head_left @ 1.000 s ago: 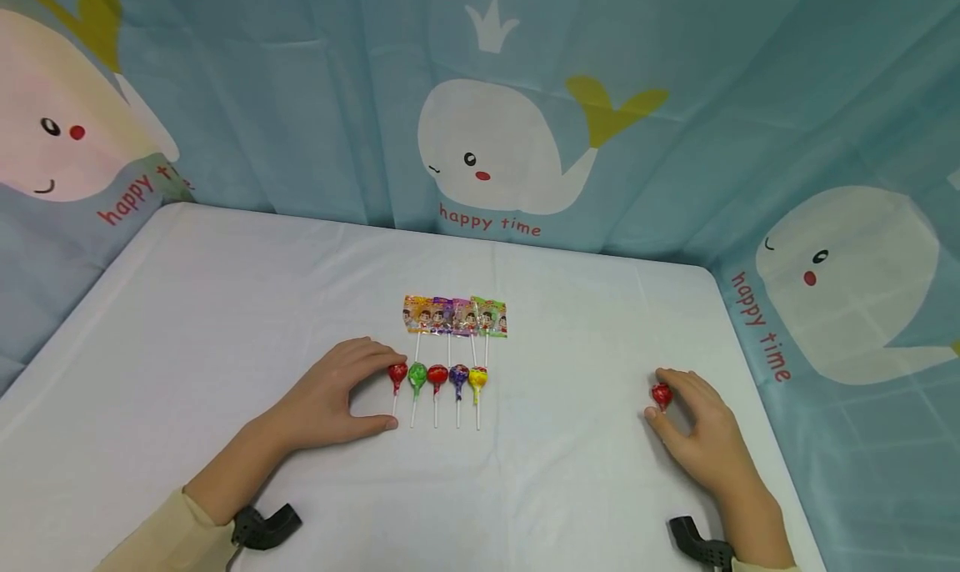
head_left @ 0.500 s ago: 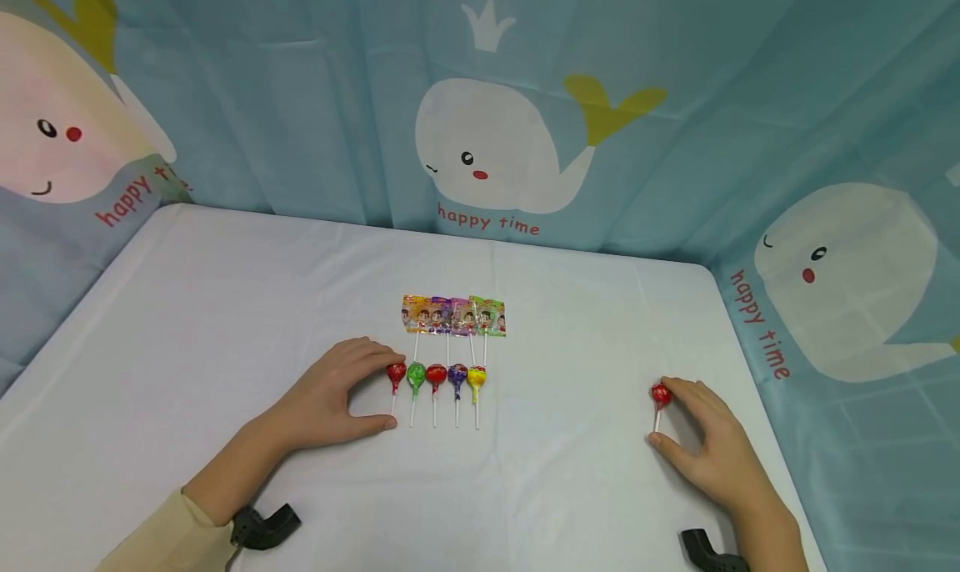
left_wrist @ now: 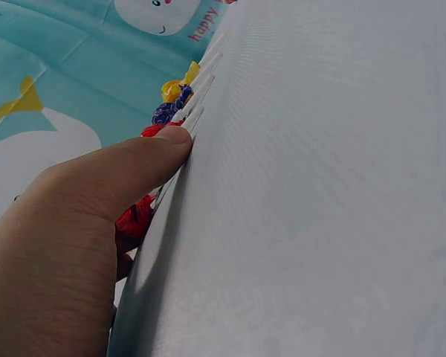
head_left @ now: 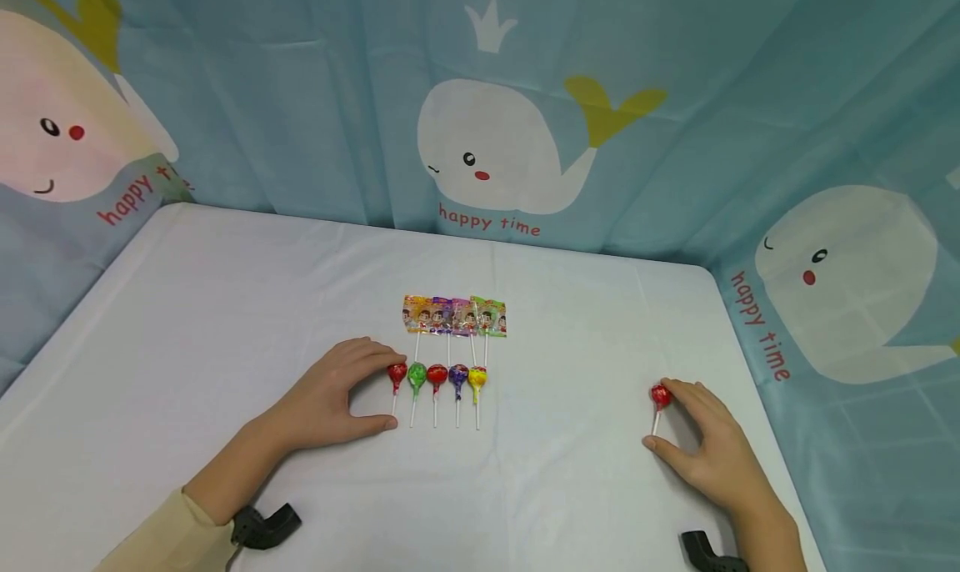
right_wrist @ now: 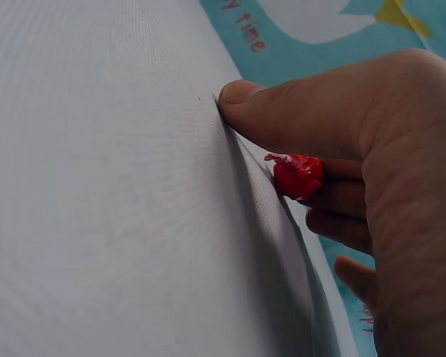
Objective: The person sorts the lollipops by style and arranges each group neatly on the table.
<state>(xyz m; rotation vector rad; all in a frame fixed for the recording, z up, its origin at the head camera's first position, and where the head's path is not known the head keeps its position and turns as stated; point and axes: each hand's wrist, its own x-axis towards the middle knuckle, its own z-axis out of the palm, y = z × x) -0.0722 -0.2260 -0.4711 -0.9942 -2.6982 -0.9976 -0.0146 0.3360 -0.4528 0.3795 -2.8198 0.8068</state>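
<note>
My left hand [head_left: 326, 405] rests on the white table beside a row of wrapped lollipops, thumb and fingers spread apart. Its fingertips touch the head of the leftmost red lollipop [head_left: 397, 373], and the thumb lies by the stick's lower end. To the right in the row lie a green lollipop [head_left: 417, 376], another red lollipop [head_left: 437, 375], a purple lollipop [head_left: 458, 375] and a yellow lollipop [head_left: 477, 378]. Far right, a separate red lollipop [head_left: 660, 396] lies with its head against the fingertips of my right hand [head_left: 712, 447]; the thumb is near its stick end.
Above the row, several flat-wrapped lollipops [head_left: 453, 316] lie side by side, sticks toward me. The white table [head_left: 570, 330] ends at a blue whale-print curtain [head_left: 315, 113] behind and at the right. Black wrist mounts [head_left: 266, 528] sit on both forearms.
My right hand has shifted slightly toward me and to the right, its fingers spreading so the lollipop's stick shows. The left hand and the row have stayed in place.
</note>
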